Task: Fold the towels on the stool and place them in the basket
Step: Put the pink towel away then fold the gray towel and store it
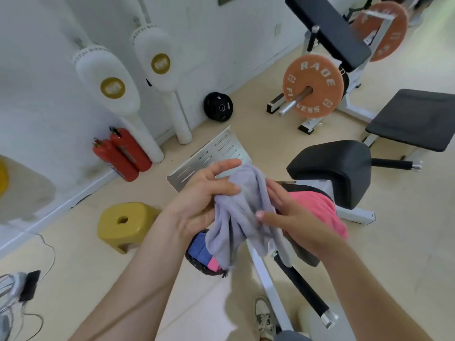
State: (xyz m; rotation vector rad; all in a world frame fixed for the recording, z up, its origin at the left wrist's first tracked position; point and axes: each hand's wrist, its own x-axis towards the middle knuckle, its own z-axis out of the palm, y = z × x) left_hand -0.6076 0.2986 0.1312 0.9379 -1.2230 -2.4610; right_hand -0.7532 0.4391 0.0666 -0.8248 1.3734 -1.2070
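Between left hand [204, 195] and right hand [296, 219], bunched grey towel [237, 212] hangs vertically.

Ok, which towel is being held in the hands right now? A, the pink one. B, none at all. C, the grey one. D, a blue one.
C: the left hand and right hand both hold the grey towel, while the pink towel lies beyond the right hand, in neither hand.

The grey towel [243, 217] hides most of the basket [202, 268].
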